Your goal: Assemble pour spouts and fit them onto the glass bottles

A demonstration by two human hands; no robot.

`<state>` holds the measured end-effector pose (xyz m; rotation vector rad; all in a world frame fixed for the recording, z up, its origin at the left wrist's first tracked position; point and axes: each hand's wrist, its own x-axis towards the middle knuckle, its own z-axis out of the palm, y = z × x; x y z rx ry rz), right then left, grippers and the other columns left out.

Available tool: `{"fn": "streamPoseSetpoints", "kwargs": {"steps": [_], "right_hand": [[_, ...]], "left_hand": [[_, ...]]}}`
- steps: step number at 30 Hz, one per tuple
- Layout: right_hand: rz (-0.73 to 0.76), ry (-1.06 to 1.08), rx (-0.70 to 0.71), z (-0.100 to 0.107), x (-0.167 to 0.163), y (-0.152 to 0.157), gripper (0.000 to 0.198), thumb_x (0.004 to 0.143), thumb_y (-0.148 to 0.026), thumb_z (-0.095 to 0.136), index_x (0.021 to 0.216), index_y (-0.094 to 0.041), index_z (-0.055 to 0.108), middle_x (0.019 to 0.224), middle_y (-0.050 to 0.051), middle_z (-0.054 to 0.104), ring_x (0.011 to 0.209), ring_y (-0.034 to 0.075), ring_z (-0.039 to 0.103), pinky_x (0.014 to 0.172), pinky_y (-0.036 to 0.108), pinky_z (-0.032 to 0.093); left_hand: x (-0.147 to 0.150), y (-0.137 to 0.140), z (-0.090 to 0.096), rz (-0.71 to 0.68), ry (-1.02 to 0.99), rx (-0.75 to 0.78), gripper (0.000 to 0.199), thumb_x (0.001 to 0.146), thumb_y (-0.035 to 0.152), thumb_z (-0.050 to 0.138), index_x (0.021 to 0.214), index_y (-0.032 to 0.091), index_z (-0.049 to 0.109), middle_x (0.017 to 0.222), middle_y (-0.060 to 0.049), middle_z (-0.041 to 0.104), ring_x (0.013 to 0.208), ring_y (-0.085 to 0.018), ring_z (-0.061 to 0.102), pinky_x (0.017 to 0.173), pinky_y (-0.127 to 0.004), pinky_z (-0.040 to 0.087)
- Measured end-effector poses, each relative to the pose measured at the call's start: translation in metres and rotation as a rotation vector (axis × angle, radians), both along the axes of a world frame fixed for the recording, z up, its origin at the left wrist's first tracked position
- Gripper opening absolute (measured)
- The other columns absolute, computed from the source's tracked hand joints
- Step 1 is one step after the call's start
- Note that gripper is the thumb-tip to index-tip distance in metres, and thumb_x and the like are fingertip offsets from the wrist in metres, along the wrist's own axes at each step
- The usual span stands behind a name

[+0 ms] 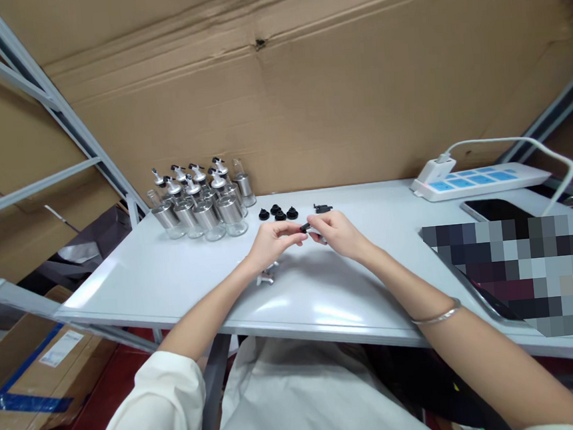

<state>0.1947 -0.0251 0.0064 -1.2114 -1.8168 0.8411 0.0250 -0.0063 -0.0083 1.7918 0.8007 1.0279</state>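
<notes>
Above the middle of the table my left hand (pixel 277 238) and my right hand (pixel 337 230) meet, fingertips pinched together around a small black part (pixel 305 227). Something silvery shows under the right fingers, too small to make out. Behind the hands lie several black stoppers (pixel 291 212) and a few small black pieces (pixel 323 208). Close to my left wrist are silver spout pieces (pixel 266 275), partly hidden by the forearm. To the left stand several glass bottles with steel sleeves (pixel 208 216), most topped with silver pourer spouts (pixel 193 185).
The white table (pixel 172 285) backs onto a cardboard wall (pixel 317 105). At the right are a power strip (pixel 484 183) with a plugged-in charger and cable, a phone (pixel 497 210) and a blurred-out device. A metal frame (pixel 73 133) and cardboard boxes (pixel 53 356) stand at the left.
</notes>
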Motion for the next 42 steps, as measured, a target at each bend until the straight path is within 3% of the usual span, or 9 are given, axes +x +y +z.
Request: {"fn": "streamPoseSetpoints", "kwargs": {"steps": [5,8,12,21,25,29,32,36,42], "right_hand": [[-0.027,-0.042,0.018,-0.002,0.001,0.000,0.050,0.081,-0.055,0.036,0.047,-0.019,0.042,0.045,-0.002,0.035,0.045,0.010,0.032,0.051,0.027,0.028],[-0.018,-0.040,0.023,-0.002,0.002,-0.001,0.059,0.083,-0.064,0.031,0.049,-0.018,0.044,0.046,-0.001,0.038,0.046,0.010,0.033,0.051,0.027,0.028],[-0.019,-0.001,0.070,-0.002,0.002,-0.002,0.067,0.079,-0.078,0.023,0.053,-0.019,0.042,0.051,0.001,0.044,0.050,0.012,0.039,0.054,0.028,0.032],[0.040,0.074,0.132,-0.005,0.009,-0.002,0.064,0.078,-0.081,0.019,0.088,-0.022,0.042,0.057,-0.002,0.051,0.050,0.014,0.044,0.055,0.028,0.034],[0.027,0.010,0.171,-0.004,0.010,-0.003,0.064,0.080,-0.080,0.018,0.091,-0.022,0.043,0.055,-0.003,0.049,0.050,0.015,0.044,0.057,0.028,0.034],[0.010,-0.056,0.199,-0.004,0.010,-0.003,0.061,0.083,-0.076,0.018,0.090,-0.022,0.044,0.055,-0.003,0.050,0.050,0.015,0.042,0.057,0.029,0.032],[0.011,0.006,0.134,-0.004,0.007,-0.001,0.054,0.086,-0.070,0.022,0.090,-0.022,0.045,0.058,-0.002,0.049,0.054,0.015,0.043,0.058,0.028,0.033],[0.100,0.175,0.001,-0.002,0.003,0.001,0.037,0.083,-0.059,0.044,0.082,-0.021,0.046,0.065,-0.003,0.044,0.058,0.012,0.041,0.053,0.026,0.034],[0.277,0.324,-0.257,0.007,0.004,-0.004,0.021,0.077,-0.040,0.051,0.083,-0.022,0.041,0.062,-0.005,0.047,0.045,0.008,0.038,0.045,0.023,0.027]], "left_hand": [[-0.001,-0.002,0.003,0.032,0.109,0.147,0.019,0.075,0.033,0.069,0.076,0.014,0.073,0.068,-0.002,0.070,0.066,-0.012,0.062,0.071,-0.024,0.047],[-0.001,-0.003,0.004,0.054,0.131,0.193,0.016,0.076,0.031,0.068,0.075,0.016,0.074,0.068,-0.001,0.070,0.064,-0.011,0.061,0.071,-0.023,0.046],[-0.001,-0.002,0.002,0.029,0.039,0.112,0.019,0.075,0.033,0.068,0.079,0.016,0.075,0.070,-0.002,0.071,0.063,-0.011,0.061,0.069,-0.023,0.047],[-0.002,0.003,-0.001,-0.055,-0.025,-0.040,0.024,0.072,0.037,0.070,0.080,0.015,0.075,0.072,-0.003,0.072,0.066,-0.013,0.063,0.075,-0.026,0.049],[-0.001,0.001,0.000,-0.044,-0.011,-0.021,0.023,0.074,0.036,0.069,0.081,0.015,0.075,0.070,-0.003,0.072,0.069,-0.013,0.064,0.077,-0.026,0.049],[-0.002,0.000,0.001,0.000,0.067,0.115,0.023,0.078,0.036,0.066,0.082,0.016,0.076,0.068,-0.003,0.071,0.069,-0.014,0.064,0.074,-0.025,0.048],[-0.004,0.001,0.002,0.033,0.111,0.276,0.022,0.081,0.035,0.063,0.085,0.018,0.076,0.067,-0.003,0.070,0.067,-0.013,0.063,0.072,-0.024,0.047],[-0.007,0.002,0.004,0.082,0.148,0.477,0.023,0.084,0.035,0.060,0.091,0.020,0.075,0.068,-0.002,0.069,0.062,-0.011,0.060,0.068,-0.023,0.046],[-0.009,0.002,0.001,0.071,0.169,0.614,0.025,0.088,0.034,0.055,0.096,0.019,0.074,0.071,-0.003,0.069,0.063,-0.010,0.061,0.067,-0.022,0.046]]}}
